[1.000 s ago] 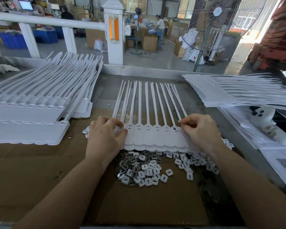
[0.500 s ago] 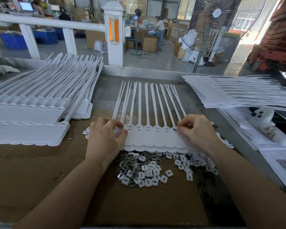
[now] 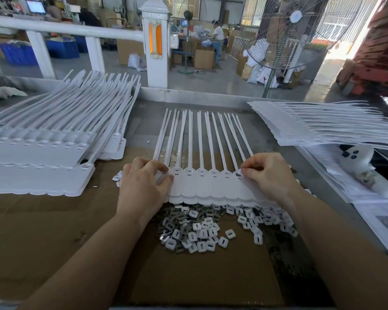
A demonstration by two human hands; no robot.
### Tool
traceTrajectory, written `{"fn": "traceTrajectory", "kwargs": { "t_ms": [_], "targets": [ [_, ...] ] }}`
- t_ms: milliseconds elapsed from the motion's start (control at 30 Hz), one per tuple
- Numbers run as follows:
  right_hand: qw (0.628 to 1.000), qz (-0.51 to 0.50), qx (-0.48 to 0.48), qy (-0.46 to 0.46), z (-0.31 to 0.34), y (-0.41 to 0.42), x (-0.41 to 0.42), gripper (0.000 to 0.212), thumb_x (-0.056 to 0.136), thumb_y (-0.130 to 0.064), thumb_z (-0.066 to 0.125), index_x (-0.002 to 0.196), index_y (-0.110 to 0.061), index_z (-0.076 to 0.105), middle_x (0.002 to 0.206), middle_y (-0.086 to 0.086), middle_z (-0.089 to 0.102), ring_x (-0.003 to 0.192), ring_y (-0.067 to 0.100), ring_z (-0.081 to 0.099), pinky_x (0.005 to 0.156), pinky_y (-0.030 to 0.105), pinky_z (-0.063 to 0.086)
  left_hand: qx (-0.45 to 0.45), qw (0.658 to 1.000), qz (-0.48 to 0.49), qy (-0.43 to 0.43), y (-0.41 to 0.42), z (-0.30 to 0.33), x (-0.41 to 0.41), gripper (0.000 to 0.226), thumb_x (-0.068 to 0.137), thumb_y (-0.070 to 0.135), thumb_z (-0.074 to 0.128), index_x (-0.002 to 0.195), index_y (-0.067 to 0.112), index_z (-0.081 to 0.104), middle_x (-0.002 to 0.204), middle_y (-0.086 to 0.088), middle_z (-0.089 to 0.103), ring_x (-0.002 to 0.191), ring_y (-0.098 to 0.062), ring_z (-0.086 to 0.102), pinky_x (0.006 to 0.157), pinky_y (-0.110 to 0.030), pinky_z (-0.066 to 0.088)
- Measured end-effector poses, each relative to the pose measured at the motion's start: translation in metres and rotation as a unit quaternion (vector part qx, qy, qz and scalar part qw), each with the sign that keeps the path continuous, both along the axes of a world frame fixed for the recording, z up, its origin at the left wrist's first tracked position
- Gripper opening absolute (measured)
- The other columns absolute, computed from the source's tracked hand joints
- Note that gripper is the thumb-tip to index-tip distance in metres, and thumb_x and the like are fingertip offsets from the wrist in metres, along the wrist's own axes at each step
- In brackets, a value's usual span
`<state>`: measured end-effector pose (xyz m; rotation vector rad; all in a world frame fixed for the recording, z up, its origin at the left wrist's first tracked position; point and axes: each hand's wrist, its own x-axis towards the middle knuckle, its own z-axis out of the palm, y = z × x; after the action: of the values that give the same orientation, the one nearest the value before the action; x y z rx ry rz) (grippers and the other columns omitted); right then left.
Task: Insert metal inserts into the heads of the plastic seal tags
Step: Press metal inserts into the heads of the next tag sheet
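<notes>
At the left of the frame lie two stacks of white seal tags on the desk. In the centre, the left hand rests with loosely curled fingers on the left end of a joined strip of tags; about ten straps point away. The right hand pinches a small insert at the strip's right-end head. Below lies one heap of metal inserts and white caps, too many to count. One more tag stack sits at the right.
</notes>
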<state>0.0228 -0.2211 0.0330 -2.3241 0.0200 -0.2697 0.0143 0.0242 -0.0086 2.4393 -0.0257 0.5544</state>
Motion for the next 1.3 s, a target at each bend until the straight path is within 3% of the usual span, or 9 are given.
{"fn": "traceTrajectory", "kwargs": {
  "t_ms": [233, 400, 733, 1000, 1200, 1300],
  "targets": [
    [0.998, 0.018, -0.057, 0.035, 0.002, 0.004, 0.006, 0.009, 0.086, -0.01, 0.063, 0.08, -0.015, 0.069, 0.079, -0.007, 0.061, 0.075, 0.004, 0.054, 0.064, 0.015, 0.039, -0.001, 1.0, 0.0, 0.005, 0.0, 0.0, 0.0, 0.025, 0.085, 0.036, 0.062, 0.107, 0.025, 0.063, 0.105, 0.008, 0.039, 0.114, -0.018, 0.033, 0.094, -0.025, 0.023],
    [0.995, -0.005, -0.095, -0.019, -0.002, 0.007, 0.003, 0.01, 0.081, -0.011, 0.069, 0.076, -0.019, 0.066, 0.076, -0.004, 0.064, 0.073, 0.008, 0.058, 0.072, 0.022, 0.046, -0.002, 1.0, 0.0, 0.007, 0.0, 0.0, 0.0, 0.025, 0.085, 0.036, 0.062, 0.107, 0.025, 0.063, 0.106, 0.008, 0.04, 0.114, -0.019, 0.033, 0.094, -0.025, 0.023],
    [0.973, 0.06, -0.205, -0.084, -0.01, 0.003, -0.011, 0.021, 0.091, -0.004, 0.053, 0.098, -0.009, 0.073, 0.096, 0.001, 0.063, 0.088, 0.019, 0.056, 0.083, 0.035, 0.046, -0.008, 1.0, 0.001, 0.011, 0.0, 0.001, -0.001, 0.024, 0.085, 0.036, 0.063, 0.106, 0.023, 0.063, 0.108, 0.005, 0.043, 0.115, -0.02, 0.034, 0.096, -0.028, 0.026],
    [0.972, 0.058, -0.197, -0.11, -0.009, 0.001, -0.016, 0.021, 0.088, 0.001, 0.056, 0.095, -0.007, 0.074, 0.097, 0.003, 0.068, 0.089, 0.022, 0.06, 0.084, 0.032, 0.047, -0.009, 1.0, 0.003, 0.011, 0.0, 0.002, -0.001, 0.024, 0.085, 0.036, 0.063, 0.106, 0.024, 0.063, 0.106, 0.006, 0.041, 0.115, -0.02, 0.034, 0.096, -0.027, 0.025],
    [0.971, 0.069, -0.223, -0.056, -0.003, 0.003, -0.016, 0.033, 0.086, 0.007, 0.05, 0.105, -0.011, 0.071, 0.103, 0.0, 0.064, 0.096, 0.019, 0.057, 0.089, 0.034, 0.045, -0.007, 1.0, 0.005, 0.01, 0.0, 0.002, -0.001, 0.024, 0.085, 0.036, 0.063, 0.106, 0.023, 0.063, 0.113, 0.001, 0.047, 0.115, -0.021, 0.034, 0.097, -0.03, 0.026],
    [0.976, 0.069, -0.191, -0.079, -0.001, 0.002, -0.026, 0.03, 0.087, 0.004, 0.052, 0.105, -0.01, 0.07, 0.101, 0.001, 0.065, 0.091, 0.016, 0.057, 0.087, 0.028, 0.046, -0.008, 1.0, 0.005, 0.01, 0.0, 0.002, -0.001, 0.024, 0.085, 0.036, 0.063, 0.106, 0.023, 0.063, 0.114, 0.0, 0.048, 0.115, -0.021, 0.034, 0.097, -0.03, 0.026]
  ]
}}
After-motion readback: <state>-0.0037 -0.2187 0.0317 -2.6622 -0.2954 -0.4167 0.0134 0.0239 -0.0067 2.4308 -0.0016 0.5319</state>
